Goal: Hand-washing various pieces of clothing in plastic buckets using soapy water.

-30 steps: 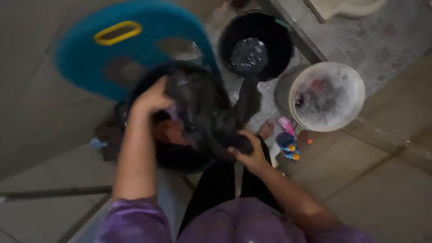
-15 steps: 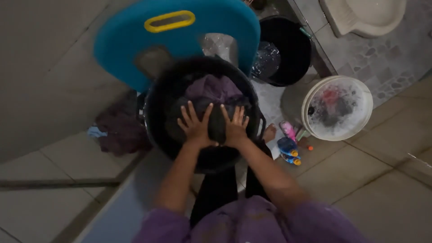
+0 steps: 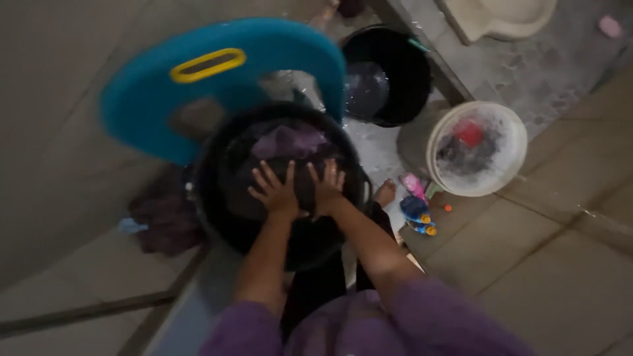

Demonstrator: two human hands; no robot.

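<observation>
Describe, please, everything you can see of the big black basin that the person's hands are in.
The black basin is a large round tub, apparently plastic, standing upright on the tiled floor in front of the person. It holds dark wet cloth with a purple piece at the far side. The left hand and right hand press flat, fingers spread, on the dark cloth. A blue board with a yellow handle slot leans behind its far rim; whether they touch is unclear.
</observation>
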